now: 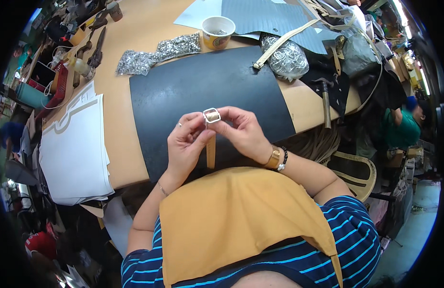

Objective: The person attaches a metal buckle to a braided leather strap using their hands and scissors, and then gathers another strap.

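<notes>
A silver square buckle (205, 114) is held up over the black mat between my two hands. A narrow tan strap (211, 154) hangs down from it, and a cream-coloured piece shows inside its frame. My left hand (187, 144) pinches the buckle's left side between thumb and fingers. On the other side, my right hand (244, 133) grips the buckle's right edge, with its thumb below and its index finger above. The fingers partly hide how strap and buckle join.
The black mat (183, 86) covers the table's front. Bags of metal hardware (178, 46) and a white-rimmed tub (218, 33) stand behind it. Paper patterns (73, 153) lie left; a hammer (326, 103) lies right, near another bag of metal rings (285, 57). A person (403, 127) is at far right.
</notes>
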### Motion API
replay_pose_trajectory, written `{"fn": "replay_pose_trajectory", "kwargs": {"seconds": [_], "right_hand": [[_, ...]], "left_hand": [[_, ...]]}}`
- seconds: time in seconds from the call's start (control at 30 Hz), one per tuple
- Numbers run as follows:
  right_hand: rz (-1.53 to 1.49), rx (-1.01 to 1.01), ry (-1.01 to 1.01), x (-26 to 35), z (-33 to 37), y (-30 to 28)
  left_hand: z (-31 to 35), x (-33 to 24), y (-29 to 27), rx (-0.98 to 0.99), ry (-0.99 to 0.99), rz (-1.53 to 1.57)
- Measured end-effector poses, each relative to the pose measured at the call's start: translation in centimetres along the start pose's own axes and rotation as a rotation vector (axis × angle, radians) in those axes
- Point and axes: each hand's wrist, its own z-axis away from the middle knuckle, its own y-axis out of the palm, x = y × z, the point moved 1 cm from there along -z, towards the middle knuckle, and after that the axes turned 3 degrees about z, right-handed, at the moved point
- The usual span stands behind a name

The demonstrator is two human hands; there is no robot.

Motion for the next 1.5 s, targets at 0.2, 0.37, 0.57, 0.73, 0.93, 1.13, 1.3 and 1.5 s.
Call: {"fn": "replay_pose_trajectory", "kwargs": {"seconds": [0.2, 0.37, 0.57, 0.73, 0.93, 1.13, 1.3, 1.5], "right_hand": [[-0.132, 0.061, 0.100, 0.5, 0.0, -0.9], [0.212, 0.078, -0.076, 0.4, 0.5, -1.7], [-0.253, 0.407, 0.269, -0.5, 2.2, 0.2], [-0.068, 0.587, 0.409, 1.8, 2.2, -1.1], [0.989, 0.291, -0.105, 12.3, -1.8, -12.4], [1.325, -0.029, -0.183, 9.9, -8.1, -22.1], [1.683, 0.056, -0.322, 3.5, -11.8, -23.3], [1.580, -0.143, -0.664, 7.7, -11.0, -19.4]], "left_hand": [[-0.2, 0.1, -0.3, -0.006, 0.014, -0.117], [-0.5, -0.1, 0.1, -0.043, -0.057, -0.034], [-2.0, -2.5, 0.0, -0.078, -0.264, 0.365], [-7.6, -7.4, -9.5, -0.048, -0.180, 1.083], [-4.4, -13.3, -26.9, -0.100, 0.150, 1.138], [-3.0, -8.9, -17.9, -0.250, 0.030, 1.113], [-2.8, -7.6, -8.2, -0.246, -0.078, 0.659], [-2.4, -5.8, -2.1, -0.148, -0.190, 0.471]]}}
